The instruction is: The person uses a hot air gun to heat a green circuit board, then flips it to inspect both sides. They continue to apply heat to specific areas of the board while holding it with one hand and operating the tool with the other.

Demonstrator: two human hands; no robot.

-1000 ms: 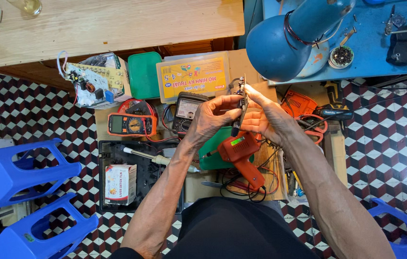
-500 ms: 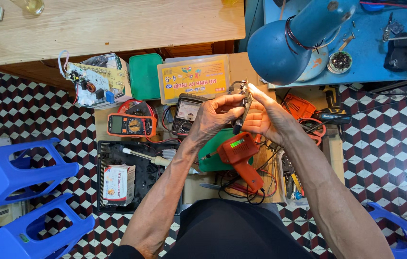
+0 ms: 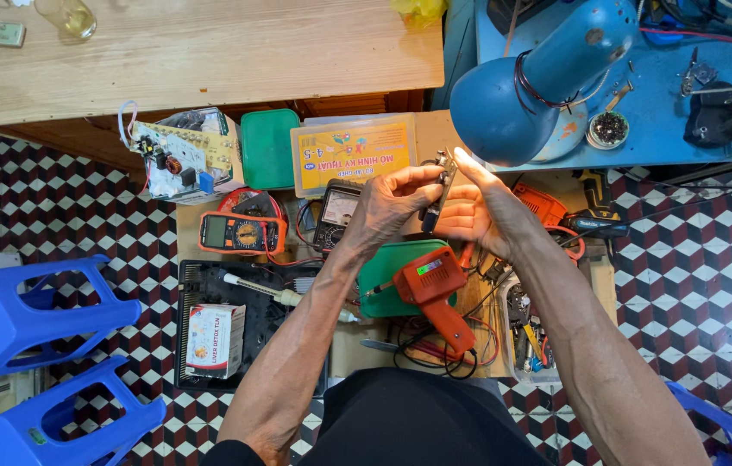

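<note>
- A person's left hand (image 3: 392, 203) pinches a small dark component (image 3: 440, 183) between thumb and fingers, raised above a cluttered bench.
- The right hand (image 3: 486, 211) steadies the same part from the opposite side, fingers (image 3: 469, 164) lit by a blue desk lamp (image 3: 538, 86) just above.
- Directly below the grip lies an orange soldering gun (image 3: 436, 289) on a green mat (image 3: 383, 276).
- Left of the grip sit 2 meters: an analog meter (image 3: 336, 211) and, farther out, an orange multimeter (image 3: 241, 233).

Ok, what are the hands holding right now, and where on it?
Both hold one small dark part under the lamp. The left hand pinches its middle; the right hand backs it from behind. What it is cannot be told.
</note>
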